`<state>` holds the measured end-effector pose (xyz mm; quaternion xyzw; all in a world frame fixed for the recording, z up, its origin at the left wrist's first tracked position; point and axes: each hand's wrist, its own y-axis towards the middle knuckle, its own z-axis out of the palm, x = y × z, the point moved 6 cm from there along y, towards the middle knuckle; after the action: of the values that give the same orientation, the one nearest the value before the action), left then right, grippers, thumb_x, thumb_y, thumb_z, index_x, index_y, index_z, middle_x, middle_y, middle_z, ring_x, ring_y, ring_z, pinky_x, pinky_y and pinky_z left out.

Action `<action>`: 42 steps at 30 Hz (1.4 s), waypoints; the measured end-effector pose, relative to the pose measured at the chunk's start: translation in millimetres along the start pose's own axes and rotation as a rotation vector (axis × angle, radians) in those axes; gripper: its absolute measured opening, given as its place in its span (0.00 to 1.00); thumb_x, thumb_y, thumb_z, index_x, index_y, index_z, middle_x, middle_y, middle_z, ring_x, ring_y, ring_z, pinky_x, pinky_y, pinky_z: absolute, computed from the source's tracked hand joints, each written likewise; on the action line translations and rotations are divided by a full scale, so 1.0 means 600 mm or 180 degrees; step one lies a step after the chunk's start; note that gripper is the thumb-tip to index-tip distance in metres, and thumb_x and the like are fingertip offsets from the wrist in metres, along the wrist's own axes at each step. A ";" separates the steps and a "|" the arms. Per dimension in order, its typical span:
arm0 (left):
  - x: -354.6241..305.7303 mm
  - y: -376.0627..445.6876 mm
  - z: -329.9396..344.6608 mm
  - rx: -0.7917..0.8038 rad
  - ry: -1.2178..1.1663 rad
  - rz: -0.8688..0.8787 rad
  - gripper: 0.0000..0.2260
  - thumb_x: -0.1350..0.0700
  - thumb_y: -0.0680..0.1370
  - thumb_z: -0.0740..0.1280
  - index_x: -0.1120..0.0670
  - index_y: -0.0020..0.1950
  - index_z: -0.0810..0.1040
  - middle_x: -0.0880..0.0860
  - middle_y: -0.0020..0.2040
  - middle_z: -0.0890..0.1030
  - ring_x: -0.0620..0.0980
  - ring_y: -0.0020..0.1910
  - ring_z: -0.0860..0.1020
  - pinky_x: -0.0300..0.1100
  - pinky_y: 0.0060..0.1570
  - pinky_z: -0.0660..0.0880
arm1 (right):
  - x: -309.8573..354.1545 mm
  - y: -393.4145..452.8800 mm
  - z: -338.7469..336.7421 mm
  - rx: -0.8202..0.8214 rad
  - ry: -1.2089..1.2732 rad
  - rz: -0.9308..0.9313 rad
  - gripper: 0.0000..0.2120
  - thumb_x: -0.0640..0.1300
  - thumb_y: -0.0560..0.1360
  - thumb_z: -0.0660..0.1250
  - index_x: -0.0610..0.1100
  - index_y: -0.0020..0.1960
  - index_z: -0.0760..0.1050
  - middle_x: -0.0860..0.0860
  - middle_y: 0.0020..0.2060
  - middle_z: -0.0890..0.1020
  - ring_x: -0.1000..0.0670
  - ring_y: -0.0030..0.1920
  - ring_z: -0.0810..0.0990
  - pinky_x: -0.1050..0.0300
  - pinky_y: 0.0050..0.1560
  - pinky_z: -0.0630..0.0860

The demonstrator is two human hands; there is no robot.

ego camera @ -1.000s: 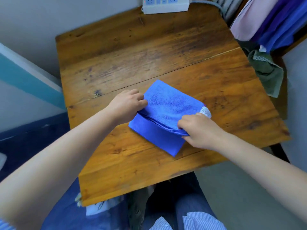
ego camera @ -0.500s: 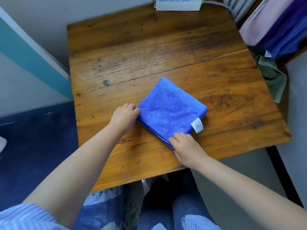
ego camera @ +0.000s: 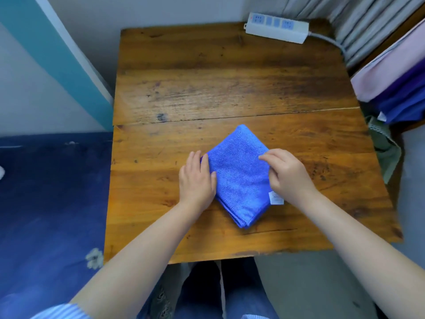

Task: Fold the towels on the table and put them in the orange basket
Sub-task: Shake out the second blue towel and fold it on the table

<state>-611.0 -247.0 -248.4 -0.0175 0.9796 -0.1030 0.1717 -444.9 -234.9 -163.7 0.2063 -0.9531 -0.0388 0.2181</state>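
Squaring folded blue towel [ego camera: 239, 173] | left hand [ego camera: 196, 180] flat against its edge, right hand [ego camera: 287, 176] pinching near edge | next: lift; orange basket unseen

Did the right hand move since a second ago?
Yes. The right hand slid from the blue towel's near corner by the white tag up along its right edge, farther from the table's front edge.

bare table [ego camera: 230, 88] beyond the towel [ego camera: 239, 176], power strip [ego camera: 277, 27] at far edge
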 end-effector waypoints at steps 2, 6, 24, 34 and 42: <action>-0.006 -0.005 0.027 0.0216 0.0122 -0.0108 0.27 0.48 0.80 0.52 0.58 0.75 0.51 0.56 0.77 0.50 0.53 0.76 0.47 0.48 0.72 0.50 | -0.010 0.035 0.022 0.0116 -0.0127 -0.0032 0.16 0.24 0.62 0.61 0.28 0.48 0.78 0.32 0.45 0.81 0.32 0.47 0.81 0.37 0.48 0.78; -0.003 -0.001 0.059 0.0534 0.0388 -0.0291 0.30 0.44 0.80 0.50 0.59 0.75 0.42 0.58 0.77 0.43 0.57 0.76 0.42 0.53 0.73 0.44 | -0.032 0.082 0.099 0.1078 -0.0503 -0.0138 0.21 0.41 0.78 0.57 0.40 0.71 0.62 0.43 0.73 0.60 0.40 0.74 0.54 0.41 0.71 0.51; 0.003 0.001 0.058 0.0695 0.0554 -0.0565 0.30 0.43 0.80 0.47 0.55 0.76 0.41 0.55 0.77 0.46 0.52 0.76 0.46 0.53 0.73 0.43 | -0.141 0.086 0.154 0.1685 -0.0356 0.0618 0.28 0.51 0.80 0.49 0.44 0.75 0.42 0.49 0.76 0.43 0.49 0.75 0.39 0.45 0.72 0.36; 0.025 0.049 0.002 0.1032 -0.0116 -0.1447 0.18 0.50 0.75 0.62 0.57 0.61 0.70 0.58 0.61 0.73 0.59 0.65 0.66 0.49 0.59 0.67 | -0.095 0.173 0.134 0.1948 -0.0669 0.0238 0.11 0.49 0.71 0.63 0.45 0.47 0.64 0.49 0.42 0.73 0.44 0.51 0.74 0.48 0.59 0.61; 0.030 -0.009 -0.001 0.1668 -0.0844 -0.1774 0.14 0.52 0.75 0.65 0.60 0.55 0.76 0.58 0.57 0.79 0.57 0.58 0.76 0.42 0.52 0.71 | -0.039 0.180 0.139 0.2760 -0.0588 -0.0208 0.07 0.34 0.68 0.62 0.35 0.45 0.73 0.43 0.42 0.72 0.43 0.42 0.71 0.56 0.31 0.63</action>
<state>-628.2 -253.5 -252.8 -0.2512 0.8472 -0.3887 0.2608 -502.7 -128.4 -230.8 0.3044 -0.8897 0.3394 0.0240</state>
